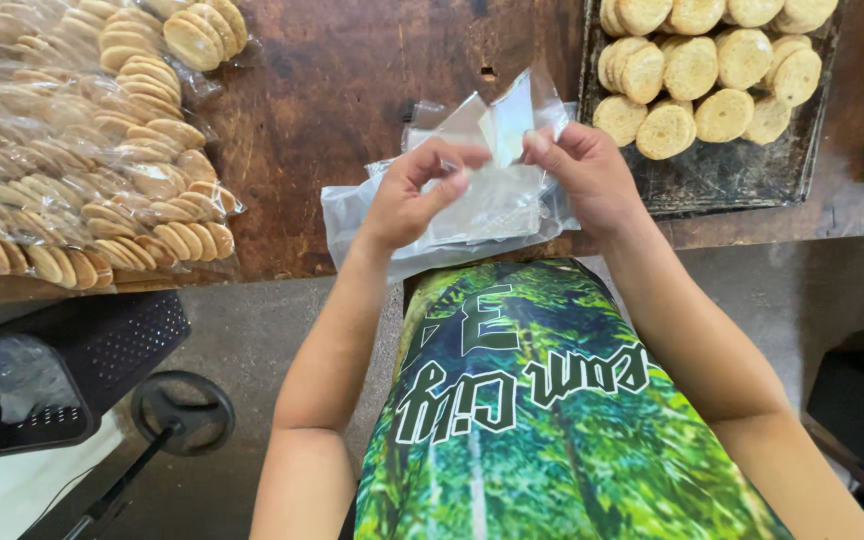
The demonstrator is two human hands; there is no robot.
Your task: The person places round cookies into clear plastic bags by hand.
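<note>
Fingers [452,160] of the left hand [412,195] and right hand [582,170] pinch a clear plastic bag [507,125], wrists bent inward over the counter [352,80]. Its mouth points up past the fingertips, long axis upright; more bags [482,215] lie beneath.

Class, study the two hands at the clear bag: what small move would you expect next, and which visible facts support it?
Probably pulling the bag's mouth apart. The left hand and right hand each pinch the top edge of one clear plastic bag, lifted above the stack of empty bags. It holds nothing, while loose round biscuits wait on the dark tray beside the right hand.
</note>
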